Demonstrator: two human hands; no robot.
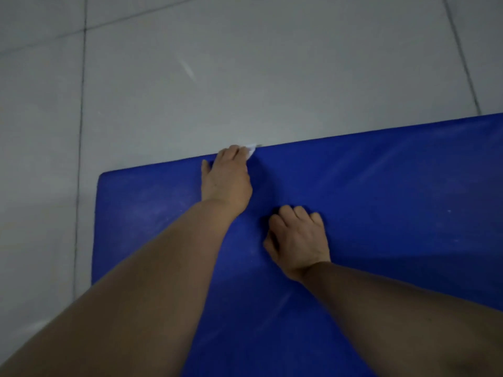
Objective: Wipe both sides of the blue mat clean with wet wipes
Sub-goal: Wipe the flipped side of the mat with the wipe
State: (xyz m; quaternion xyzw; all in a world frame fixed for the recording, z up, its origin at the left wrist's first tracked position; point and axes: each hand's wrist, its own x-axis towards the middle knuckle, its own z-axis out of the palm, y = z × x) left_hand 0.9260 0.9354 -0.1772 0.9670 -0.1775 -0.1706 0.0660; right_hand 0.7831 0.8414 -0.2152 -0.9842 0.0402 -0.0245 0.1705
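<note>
The blue mat lies flat on the floor and fills the lower right of the view. My left hand reaches to the mat's far edge, its fingers curled over that edge and holding a white wet wipe, of which only a small corner shows. My right hand rests on the mat nearer to me, fingers curled under, knuckles up, holding nothing that I can see. Faint pale smears mark the mat's left part.
Grey tiled floor surrounds the mat on the far and left sides, with dark grout lines. The mat's left corner lies close to one grout line.
</note>
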